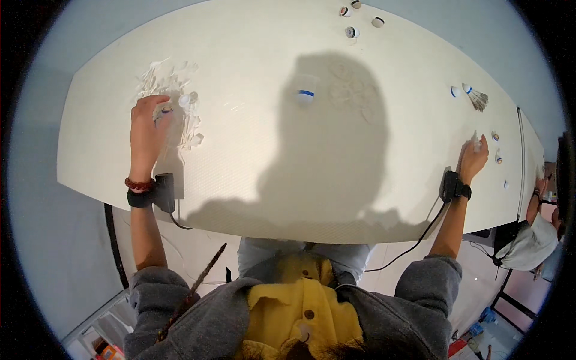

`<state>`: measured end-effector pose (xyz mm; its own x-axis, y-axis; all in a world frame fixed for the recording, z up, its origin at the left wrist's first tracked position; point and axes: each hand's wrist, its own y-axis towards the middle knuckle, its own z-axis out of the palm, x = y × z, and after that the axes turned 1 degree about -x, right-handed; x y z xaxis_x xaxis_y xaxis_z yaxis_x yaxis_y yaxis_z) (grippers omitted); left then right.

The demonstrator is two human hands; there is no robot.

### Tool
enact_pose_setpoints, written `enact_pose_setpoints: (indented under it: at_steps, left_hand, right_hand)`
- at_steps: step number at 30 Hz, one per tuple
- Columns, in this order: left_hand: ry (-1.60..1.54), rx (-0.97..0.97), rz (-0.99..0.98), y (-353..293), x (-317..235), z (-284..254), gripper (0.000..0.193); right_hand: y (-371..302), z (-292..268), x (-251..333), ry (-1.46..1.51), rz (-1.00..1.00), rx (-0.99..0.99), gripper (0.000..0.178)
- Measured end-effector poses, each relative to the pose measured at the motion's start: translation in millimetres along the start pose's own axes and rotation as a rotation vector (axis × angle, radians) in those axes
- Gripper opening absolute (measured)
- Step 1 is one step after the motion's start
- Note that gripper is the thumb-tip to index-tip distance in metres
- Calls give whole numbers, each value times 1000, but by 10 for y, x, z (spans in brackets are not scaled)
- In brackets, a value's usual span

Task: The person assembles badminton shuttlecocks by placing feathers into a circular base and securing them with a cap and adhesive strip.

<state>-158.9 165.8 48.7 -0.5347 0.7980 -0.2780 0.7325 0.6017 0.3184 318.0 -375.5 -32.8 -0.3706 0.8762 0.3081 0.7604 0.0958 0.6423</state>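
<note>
My left hand (148, 129) is over a pile of broken white feather pieces (191, 139), thumb and fingers curved but apart. Between them shows a small shuttlecock cork with a brown centre (167, 110); firm contact cannot be made out. Beside it sits a white cork (185, 100). Off to the right, my right hand (474, 159) has its fingertips together around a small pale thing, too unclear to name. Loose corks (495, 136) lie just right of those fingers. In the middle stands a white cork base with a blue band (306, 96).
Several corks (351, 32) are scattered at the far edge. A feathered shuttlecock (477, 99) and a white cork (455, 92) lie at the far right. Thin pale rings (351, 90) rest in my shadow. Black cabled devices (165, 192) are strapped to both wrists. Another person (528, 243) is at right.
</note>
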Motion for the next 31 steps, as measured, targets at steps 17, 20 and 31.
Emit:
enact_pose_setpoints:
  at_steps: [17,20,31]
  left_hand:
    - [-427,168,281,108,-1568,603,66]
    - [-436,185,269,252,-1853,881,60]
    - [-887,330,94,87,-1593,1022,31]
  right_hand:
    - [-2,-133,238,-85,-24,-116,49]
    - [-52,-206,402,-114,-83,-274,51]
    - [-787,-535,2360,755,-507,868,38]
